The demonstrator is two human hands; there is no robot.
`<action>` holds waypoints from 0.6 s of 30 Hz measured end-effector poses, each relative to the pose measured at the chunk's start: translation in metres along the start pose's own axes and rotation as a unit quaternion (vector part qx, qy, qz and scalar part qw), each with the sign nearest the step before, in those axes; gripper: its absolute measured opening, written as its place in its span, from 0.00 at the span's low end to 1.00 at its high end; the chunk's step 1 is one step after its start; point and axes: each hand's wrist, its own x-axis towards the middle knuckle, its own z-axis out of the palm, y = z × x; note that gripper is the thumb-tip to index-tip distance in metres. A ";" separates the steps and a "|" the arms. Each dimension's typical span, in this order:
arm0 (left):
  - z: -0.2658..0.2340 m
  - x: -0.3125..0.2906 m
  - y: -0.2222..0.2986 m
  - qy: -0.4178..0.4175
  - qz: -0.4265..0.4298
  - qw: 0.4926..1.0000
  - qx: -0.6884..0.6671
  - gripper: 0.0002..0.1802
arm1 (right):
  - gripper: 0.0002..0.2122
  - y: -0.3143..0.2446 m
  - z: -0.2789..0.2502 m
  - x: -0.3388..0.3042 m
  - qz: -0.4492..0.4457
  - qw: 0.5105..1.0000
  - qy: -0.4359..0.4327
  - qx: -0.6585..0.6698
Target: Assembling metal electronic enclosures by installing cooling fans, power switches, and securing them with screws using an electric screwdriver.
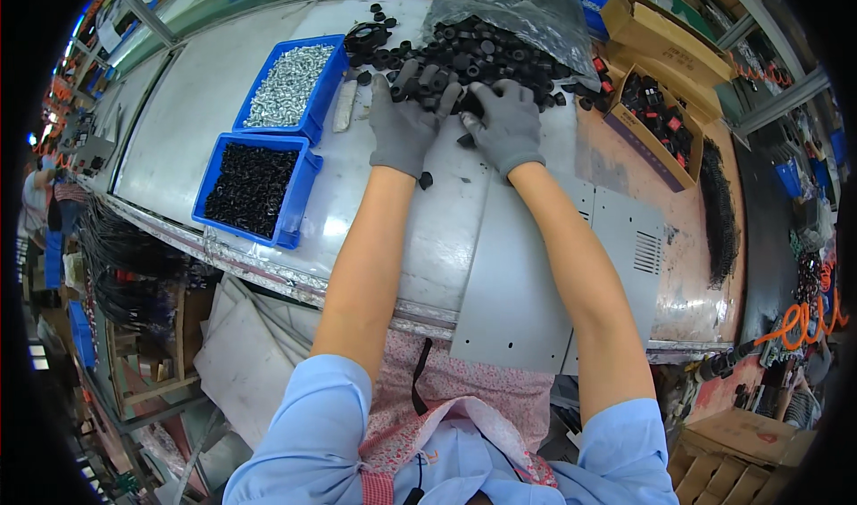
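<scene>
Both of my hands wear grey knit gloves and reach into a pile of black plastic caps (486, 48) at the table's far side. My left hand (403, 132) lies at the pile's near edge, its fingers spread among the loose caps. Just to its right, my right hand (507, 130) has its fingers curled, with a dark cap showing between thumb and forefinger. A few single caps lie nearer to me, one of them below the left hand. Under my right forearm is a flat grey metal panel (513, 277) with small holes; a second panel with vent slots (629, 237) lies beside it.
Left of my hands stand a blue bin of silvery screws (290, 86) and a blue bin of small black parts (250, 188). A clear plastic bag (513, 5) lies behind the caps. An open cardboard box (656, 126) with black and red parts is at right.
</scene>
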 end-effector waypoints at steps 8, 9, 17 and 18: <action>0.002 -0.001 0.004 0.009 -0.006 1.000 -0.011 0.20 | 0.24 -0.001 -0.005 0.003 0.026 0.999 -0.010 -0.030; 0.002 -0.001 0.004 0.008 -0.007 1.000 -0.024 0.19 | 0.24 -0.001 -0.008 0.002 0.032 0.999 -0.021 -0.017; -0.024 0.016 0.018 -0.045 -0.085 0.995 0.024 0.17 | 0.16 0.001 0.004 0.007 0.044 0.997 -0.050 -0.028; -0.021 0.014 0.019 -0.067 -0.096 0.992 0.050 0.17 | 0.16 0.003 0.005 0.007 0.033 0.999 -0.034 -0.015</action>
